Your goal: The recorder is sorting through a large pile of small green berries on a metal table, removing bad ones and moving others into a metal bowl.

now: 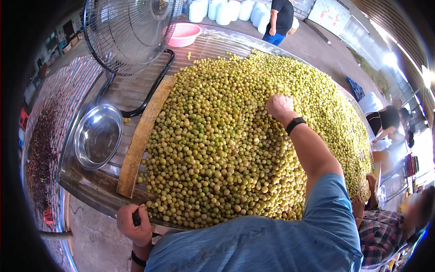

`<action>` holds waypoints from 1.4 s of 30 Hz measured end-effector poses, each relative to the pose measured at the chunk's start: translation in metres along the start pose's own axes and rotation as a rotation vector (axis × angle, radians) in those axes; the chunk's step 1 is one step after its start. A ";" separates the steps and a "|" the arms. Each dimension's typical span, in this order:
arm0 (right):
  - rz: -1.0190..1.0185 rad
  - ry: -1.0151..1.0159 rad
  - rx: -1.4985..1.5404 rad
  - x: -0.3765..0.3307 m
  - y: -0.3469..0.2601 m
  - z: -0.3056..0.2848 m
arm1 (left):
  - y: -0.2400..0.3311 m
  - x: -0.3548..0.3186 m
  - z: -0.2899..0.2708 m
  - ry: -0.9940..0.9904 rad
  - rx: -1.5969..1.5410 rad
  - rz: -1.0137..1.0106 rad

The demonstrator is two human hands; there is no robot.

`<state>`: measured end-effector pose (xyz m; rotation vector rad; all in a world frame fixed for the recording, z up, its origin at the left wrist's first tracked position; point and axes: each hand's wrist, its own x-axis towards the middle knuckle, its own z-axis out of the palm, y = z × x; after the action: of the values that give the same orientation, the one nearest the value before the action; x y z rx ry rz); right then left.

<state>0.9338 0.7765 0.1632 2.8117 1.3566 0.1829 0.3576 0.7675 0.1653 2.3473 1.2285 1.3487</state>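
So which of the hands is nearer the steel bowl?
Left. The left hand grips a dark handle at the table edge below the steel bowl; the right hand is far across the fruit pile.

Concrete floor [317,43], grey, running past the far end of a long metal table [213,38]. Standing fan [129,31] with wire guard at the table's left, on a black tube frame. Steel bowl [97,136] and wooden plank [142,133] on the table's left side. Pink basket [183,34] at its far end. White tubs [226,10] stacked beyond. Striped mat [50,131] on the ground, left. Bright daylight from the right.
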 end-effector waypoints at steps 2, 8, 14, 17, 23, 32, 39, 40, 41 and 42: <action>-0.134 -0.087 -0.353 -0.006 -0.004 -0.009 | -0.003 -0.001 0.000 0.002 0.019 0.007; -0.197 -0.069 0.042 -0.040 0.009 -0.018 | -0.005 -0.002 0.000 0.009 0.017 0.017; -0.357 -0.057 -0.255 -0.049 0.012 0.013 | -0.004 -0.001 0.001 0.012 -0.013 0.012; -0.380 -0.033 -0.179 -0.054 0.003 0.010 | -0.003 -0.002 0.000 0.006 -0.003 0.005; -0.320 -0.155 -0.252 -0.052 -0.018 -0.003 | -0.004 -0.003 0.000 0.025 -0.004 0.020; 0.079 -0.035 0.590 -0.071 0.011 -0.029 | -0.008 -0.005 0.001 0.022 0.006 0.036; -0.296 0.131 0.441 -0.096 0.006 -0.036 | -0.006 -0.001 0.000 0.026 -0.016 0.059; -0.290 0.143 0.430 -0.097 0.003 -0.035 | -0.006 -0.001 0.000 0.025 -0.024 0.062; -0.285 0.156 0.419 -0.097 0.001 -0.034 | -0.006 0.000 0.000 0.027 -0.030 0.066; -0.291 0.165 0.407 -0.098 -0.001 -0.031 | -0.006 0.000 0.000 0.029 -0.036 0.071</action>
<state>0.8695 0.6995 0.1847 2.9051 2.0285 0.1498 0.3541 0.7711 0.1626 2.3756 1.1293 1.4191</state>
